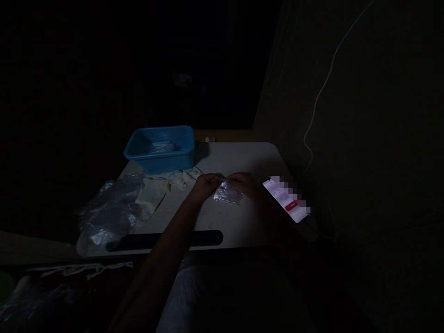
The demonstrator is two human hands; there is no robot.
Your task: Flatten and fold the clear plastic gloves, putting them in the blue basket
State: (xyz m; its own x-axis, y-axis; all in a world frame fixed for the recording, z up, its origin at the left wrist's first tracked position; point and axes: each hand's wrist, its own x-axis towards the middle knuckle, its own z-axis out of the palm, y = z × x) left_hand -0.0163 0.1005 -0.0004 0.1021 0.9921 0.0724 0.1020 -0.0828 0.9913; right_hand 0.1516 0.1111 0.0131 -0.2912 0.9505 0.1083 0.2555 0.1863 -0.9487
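A small clear plastic bag point(228, 193) hangs between my two hands over the middle of a pale table point(243, 159). My left hand point(207, 185) pinches its upper left edge, the fingers closed. At its upper right edge my right hand point(242, 182) is closed on the same bag, with part of the hand in deep shadow. The bag looks flat and shiny; whether anything is inside is too dark to tell. Both hands are close together, near each other at the top of the bag.
A blue basin point(159, 163) with clear plastic inside stands at the back left. Crumpled clear plastic point(111, 208) covers the left side, beside a pale cloth or paper point(151, 196). A lit phone point(286, 201) lies at right. A black bar point(204, 237) runs along the front.
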